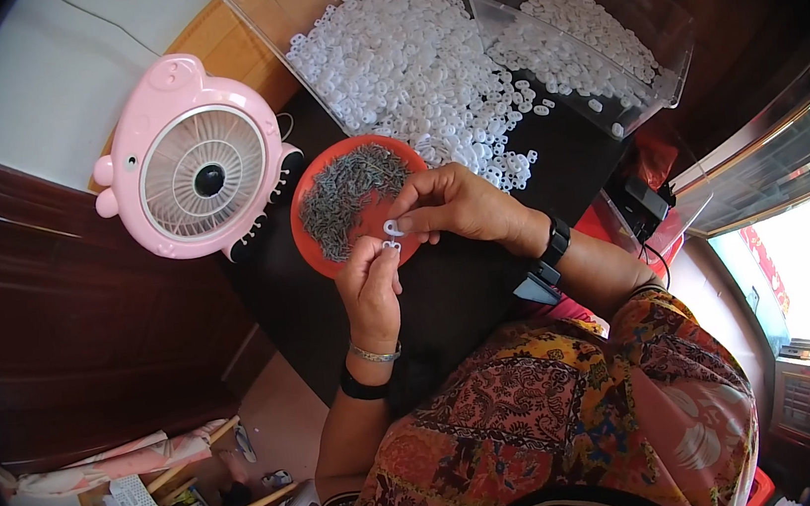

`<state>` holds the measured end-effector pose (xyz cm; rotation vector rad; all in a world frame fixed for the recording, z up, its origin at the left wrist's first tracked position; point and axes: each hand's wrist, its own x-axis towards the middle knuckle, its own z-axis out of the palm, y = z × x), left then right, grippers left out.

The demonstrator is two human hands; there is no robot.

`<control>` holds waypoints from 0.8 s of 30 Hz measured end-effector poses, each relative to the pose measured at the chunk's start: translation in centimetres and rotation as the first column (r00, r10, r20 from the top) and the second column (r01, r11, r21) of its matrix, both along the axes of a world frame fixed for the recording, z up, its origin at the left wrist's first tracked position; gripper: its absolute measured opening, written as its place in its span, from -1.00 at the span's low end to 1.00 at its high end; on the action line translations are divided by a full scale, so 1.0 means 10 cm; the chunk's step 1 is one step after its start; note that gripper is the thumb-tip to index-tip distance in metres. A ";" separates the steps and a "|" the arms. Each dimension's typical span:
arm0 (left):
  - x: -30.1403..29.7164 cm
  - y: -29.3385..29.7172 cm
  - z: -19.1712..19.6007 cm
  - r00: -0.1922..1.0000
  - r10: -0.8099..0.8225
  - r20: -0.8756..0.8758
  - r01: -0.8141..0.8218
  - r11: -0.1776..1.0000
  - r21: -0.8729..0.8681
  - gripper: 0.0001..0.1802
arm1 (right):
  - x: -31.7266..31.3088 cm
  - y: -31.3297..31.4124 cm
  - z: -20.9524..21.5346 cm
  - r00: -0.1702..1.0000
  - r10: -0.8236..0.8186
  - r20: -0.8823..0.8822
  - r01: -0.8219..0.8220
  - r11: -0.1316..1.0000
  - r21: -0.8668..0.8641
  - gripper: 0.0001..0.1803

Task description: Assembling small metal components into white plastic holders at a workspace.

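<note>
My left hand pinches a small white plastic piece with holes between thumb and fingers. Just above it, my right hand grips a second white oval piece by its edge. The two pieces are close together; whether they touch I cannot tell. Both hands are over the near right rim of an orange-red bowl. Grey metal screws are heaped inside it, mostly along its left and far sides, and the bowl's bottom shows near my fingers.
Behind the bowl, many white oval pieces spill from a tipped clear bin onto the dark table. Another clear bin with similar pieces stands at the far right. A pink pig-shaped fan is left of the bowl.
</note>
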<state>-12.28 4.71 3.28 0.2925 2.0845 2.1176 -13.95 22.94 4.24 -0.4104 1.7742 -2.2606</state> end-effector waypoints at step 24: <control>0.04 0.04 0.05 0.995 -0.039 0.088 0.030 0.994 0.105 -0.78 | 0.09 -0.06 0.05 0.988 0.074 -0.138 -0.070 0.997 0.035 -0.75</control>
